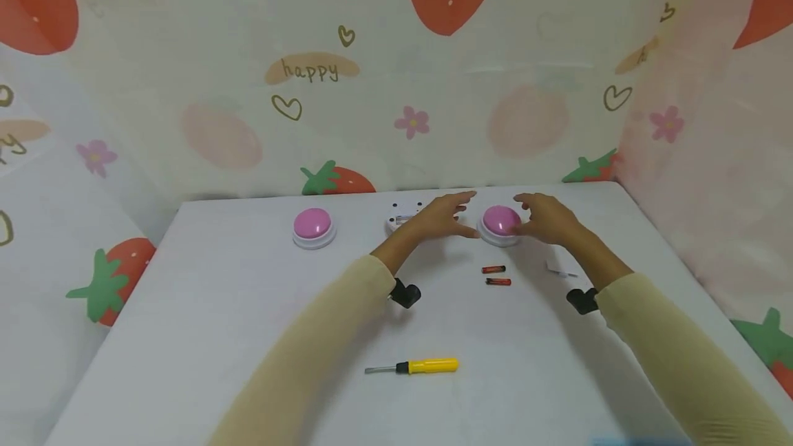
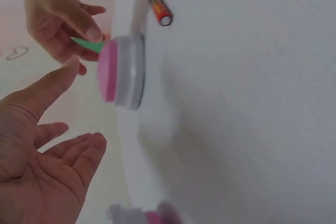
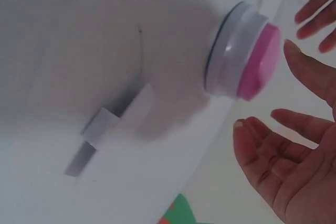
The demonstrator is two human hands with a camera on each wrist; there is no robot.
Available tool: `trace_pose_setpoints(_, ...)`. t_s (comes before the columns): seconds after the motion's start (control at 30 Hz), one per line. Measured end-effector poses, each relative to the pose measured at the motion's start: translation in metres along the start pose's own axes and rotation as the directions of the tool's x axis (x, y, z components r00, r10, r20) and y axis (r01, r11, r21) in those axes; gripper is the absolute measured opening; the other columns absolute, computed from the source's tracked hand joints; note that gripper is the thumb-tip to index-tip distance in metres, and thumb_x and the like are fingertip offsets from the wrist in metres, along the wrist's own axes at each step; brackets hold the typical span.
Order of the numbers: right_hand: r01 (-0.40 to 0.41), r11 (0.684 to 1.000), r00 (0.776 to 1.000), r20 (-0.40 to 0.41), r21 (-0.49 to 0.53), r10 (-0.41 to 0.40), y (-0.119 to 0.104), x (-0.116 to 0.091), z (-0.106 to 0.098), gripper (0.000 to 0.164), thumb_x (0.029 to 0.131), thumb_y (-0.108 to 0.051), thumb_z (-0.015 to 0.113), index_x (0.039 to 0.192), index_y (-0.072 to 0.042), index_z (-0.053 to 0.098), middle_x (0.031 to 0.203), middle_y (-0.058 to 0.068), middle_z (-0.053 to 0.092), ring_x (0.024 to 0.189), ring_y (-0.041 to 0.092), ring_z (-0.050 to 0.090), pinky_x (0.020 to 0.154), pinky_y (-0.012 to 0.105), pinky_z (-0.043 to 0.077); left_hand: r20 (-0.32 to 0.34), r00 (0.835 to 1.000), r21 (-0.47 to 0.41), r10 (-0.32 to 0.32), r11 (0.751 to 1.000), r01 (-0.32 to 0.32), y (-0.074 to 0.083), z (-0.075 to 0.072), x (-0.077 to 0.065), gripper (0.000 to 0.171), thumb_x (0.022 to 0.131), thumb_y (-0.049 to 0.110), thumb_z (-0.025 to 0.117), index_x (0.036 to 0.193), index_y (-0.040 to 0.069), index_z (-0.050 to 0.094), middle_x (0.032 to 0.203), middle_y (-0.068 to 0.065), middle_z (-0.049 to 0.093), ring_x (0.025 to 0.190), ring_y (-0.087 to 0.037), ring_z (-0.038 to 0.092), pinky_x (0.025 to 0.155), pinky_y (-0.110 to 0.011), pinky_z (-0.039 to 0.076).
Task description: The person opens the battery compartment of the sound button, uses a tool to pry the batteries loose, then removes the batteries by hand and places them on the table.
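Note:
A pink dome button on a round white base [image 1: 500, 221] stands toward the back of the white table, between both hands. My left hand [image 1: 441, 219] is held left of it, thumb and fingers spread apart, with nothing in its grasp. On the other side, my right hand [image 1: 548, 217] has its fingers loosely bent, and its thumb overlaps the dome's edge in the head view. A gap shows between the right hand [image 3: 294, 166] and the button [image 3: 244, 53] in the right wrist view. Partly hidden behind the left hand is a white device [image 1: 396, 220] with dark holes.
Two small red-and-black batteries [image 1: 493, 269] lie in front of the button. A small white plastic piece [image 1: 560, 271] is below the right hand. A second pink button [image 1: 312, 226] stands at the back left. Near the front lies a yellow-handled screwdriver [image 1: 427, 365].

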State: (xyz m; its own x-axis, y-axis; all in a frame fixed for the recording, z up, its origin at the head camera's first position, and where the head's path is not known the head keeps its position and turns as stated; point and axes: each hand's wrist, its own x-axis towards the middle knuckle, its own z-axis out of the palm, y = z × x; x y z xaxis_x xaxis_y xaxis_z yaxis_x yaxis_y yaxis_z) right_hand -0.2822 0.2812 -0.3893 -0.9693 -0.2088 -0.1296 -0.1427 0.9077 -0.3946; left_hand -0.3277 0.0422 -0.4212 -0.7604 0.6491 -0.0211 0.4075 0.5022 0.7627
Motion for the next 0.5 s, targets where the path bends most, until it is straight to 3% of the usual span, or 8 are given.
trace_pose_setpoints(0.2,-0.013,0.999,0.998,0.067,0.053,0.010,0.009,0.007,0.011,0.075,0.090,-0.021,0.077,0.148,0.010,0.040,0.134,0.033,0.055,0.121,0.046,0.053,0.101,0.062,0.046,0.051,0.994,0.072,-0.095,0.993,0.091,0.002,0.022,0.010,0.094,0.086,0.031,0.083,0.160,0.012,0.030,0.160,-0.010,0.038,0.142,-0.022,0.045,0.115,-0.034,0.038)
trace_pose_setpoints(0.5,-0.001,0.998,0.999,0.034,0.057,-0.001,0.009,0.012,0.019,0.076,0.086,-0.020,0.082,0.143,0.012,0.044,0.138,0.032,0.054,0.128,0.047,0.050,0.107,0.061,0.042,0.059,0.993,0.119,-0.104,0.988,0.097,0.007,0.036,0.018,0.092,0.087,0.028,0.083,0.159,0.007,0.031,0.159,-0.010,0.040,0.148,-0.023,0.034,0.121,-0.033,0.025)
